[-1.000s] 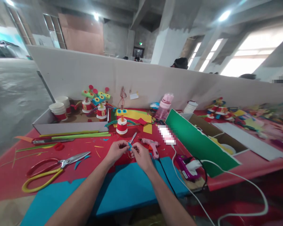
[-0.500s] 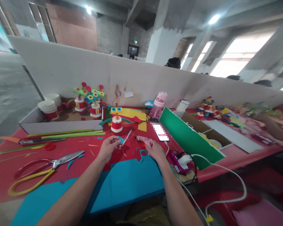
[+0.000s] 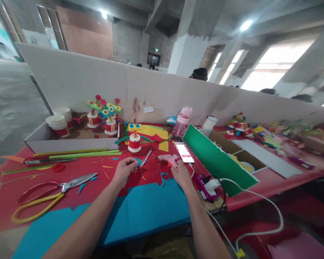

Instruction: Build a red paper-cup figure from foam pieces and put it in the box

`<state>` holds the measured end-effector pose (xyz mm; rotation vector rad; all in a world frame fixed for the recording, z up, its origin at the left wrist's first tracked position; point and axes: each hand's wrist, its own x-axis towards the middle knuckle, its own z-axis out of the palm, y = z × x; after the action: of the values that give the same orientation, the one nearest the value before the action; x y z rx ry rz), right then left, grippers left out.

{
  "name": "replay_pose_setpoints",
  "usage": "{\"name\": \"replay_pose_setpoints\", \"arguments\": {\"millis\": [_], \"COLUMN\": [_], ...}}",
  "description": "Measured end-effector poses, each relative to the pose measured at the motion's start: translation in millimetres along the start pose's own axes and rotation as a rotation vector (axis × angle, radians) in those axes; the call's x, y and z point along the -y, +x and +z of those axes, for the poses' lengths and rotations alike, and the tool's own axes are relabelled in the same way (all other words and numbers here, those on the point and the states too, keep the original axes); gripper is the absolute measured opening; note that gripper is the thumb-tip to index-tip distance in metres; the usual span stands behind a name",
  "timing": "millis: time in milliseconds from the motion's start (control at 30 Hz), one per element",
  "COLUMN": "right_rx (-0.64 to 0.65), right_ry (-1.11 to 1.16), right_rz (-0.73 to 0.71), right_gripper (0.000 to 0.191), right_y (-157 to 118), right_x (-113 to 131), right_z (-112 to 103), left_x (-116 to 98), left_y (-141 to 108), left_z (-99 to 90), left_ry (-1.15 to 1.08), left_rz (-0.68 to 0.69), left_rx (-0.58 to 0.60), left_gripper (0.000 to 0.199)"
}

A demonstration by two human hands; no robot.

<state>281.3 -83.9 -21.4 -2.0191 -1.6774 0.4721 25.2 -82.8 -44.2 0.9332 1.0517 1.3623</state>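
My left hand (image 3: 123, 172) pinches a small blue paper piece (image 3: 138, 162) between thumb and fingertips. Just right of it a craft knife (image 3: 146, 158) lies on the red table covering. My right hand (image 3: 181, 173) has its fingers closed at the handle end of a pink hot glue gun (image 3: 167, 158), whose nozzle points left. Below the gun lies a cut blue paper offcut (image 3: 163, 178). Beyond my hands stands a paper-cup figure (image 3: 134, 143) with a yellow head, blue eyes and green folded arms.
Large scissors (image 3: 62, 187) lie at left, near a blue sheet (image 3: 153, 203) along the front edge. A white box (image 3: 70, 145) holds cups and several figures. At right are a phone (image 3: 185, 153), a purple power strip (image 3: 206, 189), white cables and a green-sided box (image 3: 218, 158).
My right hand has shifted slightly right and up, with its grip now lower on the glue gun's handle. The gun lies more level. My left hand keeps the blue piece in nearly the same place.
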Motion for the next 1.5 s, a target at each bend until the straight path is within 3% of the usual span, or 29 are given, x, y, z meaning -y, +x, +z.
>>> {"name": "replay_pose_setpoints", "arguments": {"millis": [67, 167, 233, 300, 467, 667, 933, 1300, 1500], "right_rx": [-0.037, 0.131, 0.286, 0.343, 0.323, 0.297, 0.289, 0.147, 0.136], "right_ry": [0.323, 0.825, 1.01, 1.083, 1.01, 0.857, 0.783, 0.59, 0.627], "right_rz": [-0.013, 0.0, 0.029, 0.025, -0.101, -0.138, -0.219, -0.312, -0.298], "right_gripper": [0.034, 0.03, 0.03, 0.037, 0.042, 0.041, 0.049, 0.039, 0.038], "right_y": [-4.4, -14.6, -22.3, -29.3, -41.2, -49.5, -52.8, -56.8, -55.4], "right_x": [3.4, 14.1, 23.4, 31.8, 44.0, 49.7, 53.6, 62.4, 61.5], "right_z": [-0.9, -0.4, 1.6, 5.0, 13.3, 16.6, 21.0, 21.8, 24.3], "left_x": [-0.7, -2.7, -3.8, -4.3, -3.4, -5.3, -6.3, -6.0, -7.1], "left_y": [0.8, 1.4, 1.4, 1.7, 6.5, 9.2, 5.6, 6.2, 5.3], "left_z": [-0.5, 0.0, 0.3, -0.6, -7.1, -9.5, -6.5, -8.8, -8.0], "left_ry": [-0.017, -0.047, -0.059, -0.056, -0.032, -0.014, 0.082, 0.154, 0.165], "left_rz": [0.007, 0.024, 0.039, 0.054, 0.098, 0.106, 0.152, 0.159, 0.158], "left_rx": [-0.016, -0.044, -0.065, -0.089, -0.156, -0.194, -0.197, -0.194, -0.191], "left_gripper": [0.036, 0.038, 0.039, 0.037, 0.033, 0.032, 0.022, 0.02, 0.021]}}
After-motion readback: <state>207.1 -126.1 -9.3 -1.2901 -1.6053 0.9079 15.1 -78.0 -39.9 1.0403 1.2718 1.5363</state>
